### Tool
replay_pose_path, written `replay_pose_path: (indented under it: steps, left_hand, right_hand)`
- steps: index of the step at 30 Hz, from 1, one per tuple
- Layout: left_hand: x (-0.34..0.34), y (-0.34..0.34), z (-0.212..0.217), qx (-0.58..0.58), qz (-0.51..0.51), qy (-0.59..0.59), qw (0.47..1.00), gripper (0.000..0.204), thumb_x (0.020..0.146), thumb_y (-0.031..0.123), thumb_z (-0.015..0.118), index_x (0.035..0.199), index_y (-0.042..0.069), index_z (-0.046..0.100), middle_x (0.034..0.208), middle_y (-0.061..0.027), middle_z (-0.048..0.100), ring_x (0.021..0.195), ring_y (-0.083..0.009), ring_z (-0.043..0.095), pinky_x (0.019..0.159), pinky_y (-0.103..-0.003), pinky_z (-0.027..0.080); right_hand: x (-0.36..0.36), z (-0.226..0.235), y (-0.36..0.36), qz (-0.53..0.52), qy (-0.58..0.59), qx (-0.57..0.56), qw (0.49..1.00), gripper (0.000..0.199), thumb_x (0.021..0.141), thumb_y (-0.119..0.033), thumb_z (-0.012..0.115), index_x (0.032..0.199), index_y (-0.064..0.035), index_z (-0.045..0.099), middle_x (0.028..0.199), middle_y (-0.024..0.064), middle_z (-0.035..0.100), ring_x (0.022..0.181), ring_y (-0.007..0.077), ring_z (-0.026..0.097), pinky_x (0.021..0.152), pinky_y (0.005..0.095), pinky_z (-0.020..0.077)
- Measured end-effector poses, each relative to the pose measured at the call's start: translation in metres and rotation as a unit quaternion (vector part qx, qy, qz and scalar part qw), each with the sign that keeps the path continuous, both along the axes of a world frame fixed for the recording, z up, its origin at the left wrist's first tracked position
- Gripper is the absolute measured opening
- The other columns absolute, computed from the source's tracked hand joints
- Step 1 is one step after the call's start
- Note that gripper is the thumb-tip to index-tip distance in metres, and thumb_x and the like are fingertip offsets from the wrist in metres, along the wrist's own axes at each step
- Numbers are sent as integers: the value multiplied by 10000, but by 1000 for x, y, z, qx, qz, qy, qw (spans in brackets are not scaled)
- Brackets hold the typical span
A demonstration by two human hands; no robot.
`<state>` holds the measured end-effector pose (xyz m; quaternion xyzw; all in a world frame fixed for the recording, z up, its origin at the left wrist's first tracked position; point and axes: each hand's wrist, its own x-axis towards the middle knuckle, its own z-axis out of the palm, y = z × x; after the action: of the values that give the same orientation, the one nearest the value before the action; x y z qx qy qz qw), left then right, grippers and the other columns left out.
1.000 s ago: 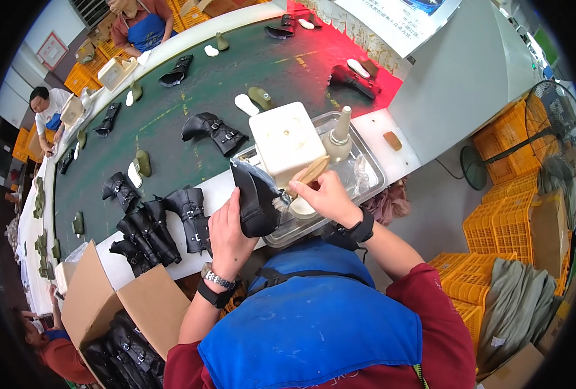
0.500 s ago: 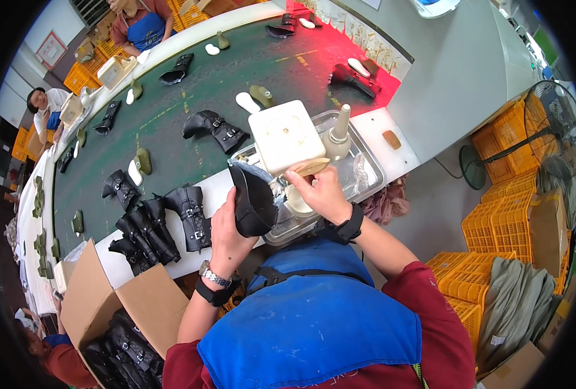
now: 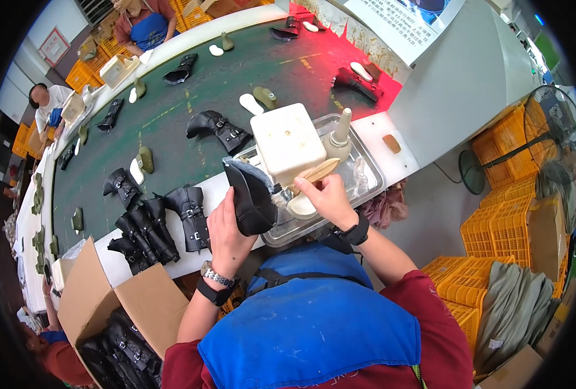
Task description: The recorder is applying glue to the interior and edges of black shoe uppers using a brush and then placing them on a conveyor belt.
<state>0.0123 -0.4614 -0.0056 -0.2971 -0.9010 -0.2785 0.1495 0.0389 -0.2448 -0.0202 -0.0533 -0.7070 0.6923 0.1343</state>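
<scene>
My left hand (image 3: 229,227) is closed around a black boot (image 3: 254,204), whose pale fuzzy lining shows at its far rim. In my right hand (image 3: 330,200) is a wooden-handled brush (image 3: 318,170), pinched between thumb and fingers. Its lower end is close to the boot's right side; whether they touch is unclear. Below my right fingers lies a white insole-like piece (image 3: 301,207) in the clear plastic tray (image 3: 372,159). A white square container (image 3: 288,139) and a beige bottle with a tapered spout (image 3: 340,137) stand in that tray.
Several buckled black boots (image 3: 148,227) lie left of my hand, above an open carton (image 3: 152,301) of boots. Boots, white insoles (image 3: 250,104) and olive lasts (image 3: 265,97) sit on the green conveyor (image 3: 164,133). Orange crates (image 3: 495,220) and a fan (image 3: 550,129) stand right. Co-workers sit far left.
My right hand has shifted slightly down and right, and the brush has turned so more of its handle shows. The boot in my left hand has tilted a little.
</scene>
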Motion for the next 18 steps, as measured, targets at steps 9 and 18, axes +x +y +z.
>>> replay_pose_path:
  steps: [9,18]
  left_hand:
    - [3,-1,-1,-36,1,6,999,860,546,140,746,1296,35,337,1067,-152,486,951,-311,488,812,-380,367]
    - [11,-1,-9,-8,-9,-55,998,913,496,147,770,1303,94,347,1043,-173,472,893,-328,500,763,-400,408]
  right_hand:
    - [-1,17,5,-49,-5,-54,997,214,848,-184,587,846,26,629,675,1,594,575,35,501,495,191,382]
    - [-10,-4,15,-45,-60,-44,996,239,837,-165,589,841,72,623,710,53,633,617,56,550,523,214,423]
